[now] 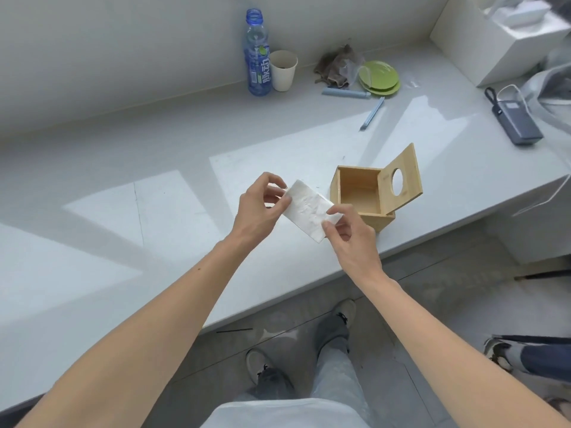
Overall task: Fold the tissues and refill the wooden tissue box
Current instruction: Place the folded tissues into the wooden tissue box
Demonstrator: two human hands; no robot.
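Hands up: your left hand point(258, 208) and right hand point(352, 239) each pinch an end of the folded tissue point(309, 210). Your wooden tissue box point(358, 193) sits near the counter's point(154, 211) front edge, lid point(400, 180) tilted open.

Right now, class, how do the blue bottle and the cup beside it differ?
The blue bottle is tall, see-through plastic with a printed label; the cup is short, opaque and plain cream. The bottle narrows to a thin neck, while the cup widens to a broad mouth. Both stand upright, uncapped, side by side at the back of the counter.
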